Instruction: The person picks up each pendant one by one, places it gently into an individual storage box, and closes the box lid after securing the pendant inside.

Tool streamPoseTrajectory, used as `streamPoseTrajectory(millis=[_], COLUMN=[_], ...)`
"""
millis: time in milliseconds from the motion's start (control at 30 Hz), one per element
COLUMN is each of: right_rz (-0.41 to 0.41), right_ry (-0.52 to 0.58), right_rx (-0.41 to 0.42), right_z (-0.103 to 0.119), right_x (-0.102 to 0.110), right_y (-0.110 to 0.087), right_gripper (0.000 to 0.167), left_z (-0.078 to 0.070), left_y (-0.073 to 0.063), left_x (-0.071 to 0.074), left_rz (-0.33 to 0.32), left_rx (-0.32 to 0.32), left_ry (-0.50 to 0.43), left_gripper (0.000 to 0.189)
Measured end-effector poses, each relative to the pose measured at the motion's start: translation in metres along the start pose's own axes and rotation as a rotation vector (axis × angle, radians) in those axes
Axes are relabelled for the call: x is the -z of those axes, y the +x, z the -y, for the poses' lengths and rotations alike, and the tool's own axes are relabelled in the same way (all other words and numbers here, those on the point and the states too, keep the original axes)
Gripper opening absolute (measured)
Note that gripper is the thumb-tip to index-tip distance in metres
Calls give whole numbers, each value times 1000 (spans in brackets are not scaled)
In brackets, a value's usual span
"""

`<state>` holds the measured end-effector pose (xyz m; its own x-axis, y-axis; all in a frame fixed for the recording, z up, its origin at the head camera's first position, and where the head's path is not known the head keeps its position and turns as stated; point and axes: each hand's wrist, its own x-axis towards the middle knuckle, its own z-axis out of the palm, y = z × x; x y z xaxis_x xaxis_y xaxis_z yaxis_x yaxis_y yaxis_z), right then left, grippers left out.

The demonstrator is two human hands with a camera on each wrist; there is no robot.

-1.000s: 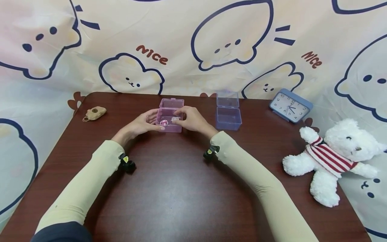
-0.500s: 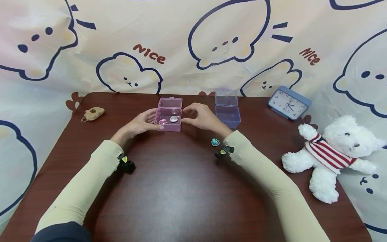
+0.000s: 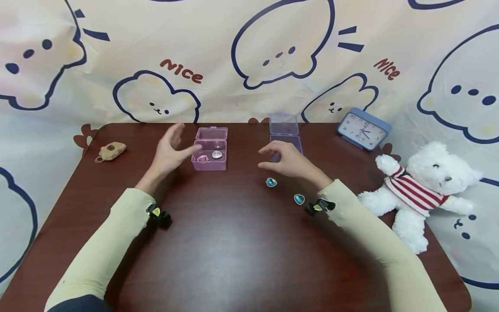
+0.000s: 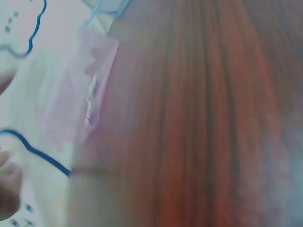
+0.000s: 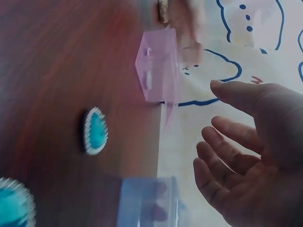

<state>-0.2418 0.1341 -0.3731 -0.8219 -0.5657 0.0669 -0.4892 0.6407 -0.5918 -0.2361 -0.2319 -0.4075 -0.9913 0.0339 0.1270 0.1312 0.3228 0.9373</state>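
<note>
A see-through pink box (image 3: 210, 166) stands on the table with its lid raised. Inside lie a pink gem (image 3: 202, 158) and a clear, silvery gem (image 3: 217, 154). Just left of that box, my left hand (image 3: 168, 149) is held with fingers spread, nothing in its grasp; its thumb overlaps the box's edge in the head view. My right hand (image 3: 286, 159) hovers in front of a see-through blue box (image 3: 284, 126), also lid up, and hides part of it. Its fingers are loosely bent and hold nothing. Two teal gems with sparkling rims, one nearer (image 3: 299, 199) and one farther (image 3: 271, 182), lie below it.
A small tan pouch-like item (image 3: 111, 151) sits at the table's far left. At the back right stands a blue clock (image 3: 364, 129), and a white teddy bear (image 3: 419, 195) in a striped shirt sits along the right side. A patterned cloth (image 3: 218, 52) hangs behind the table.
My right hand has drawn away from the pink box to the right, leaving the silvery gem inside. My left hand has let go of the box and lifted left. Both teal gems are now uncovered.
</note>
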Motion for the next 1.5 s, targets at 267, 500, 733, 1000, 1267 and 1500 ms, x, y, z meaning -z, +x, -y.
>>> streamPoseTrajectory(millis=[267,500,733,1000,1267,1500], right_rz=[34,61,76,72,84,80], right_ry=[20,19,2,-44,-84,-95], right_rx=[-48,-87,-68,-66,-36,11], right_z=[-21,-33,-43,-46,-47,-45], right_x=[-3,-12,-19,-26,-35,-42], right_y=[-30,-45,-56,-54,-46,-44], right_gripper=[44,42,39,41,44,37], left_z=[-48,-60,-50,-35,-39,-41], left_y=[1,5,26,50,65,69], left_x=[-47,-118,-174,-196,-203,-211], left_rz=[-281,86,305,405,493,509], left_rx=[-522,-386,-85,123,197,215], left_ry=[20,75,44,-9,-19,-32], left_gripper=[53,68,85,103,106,101])
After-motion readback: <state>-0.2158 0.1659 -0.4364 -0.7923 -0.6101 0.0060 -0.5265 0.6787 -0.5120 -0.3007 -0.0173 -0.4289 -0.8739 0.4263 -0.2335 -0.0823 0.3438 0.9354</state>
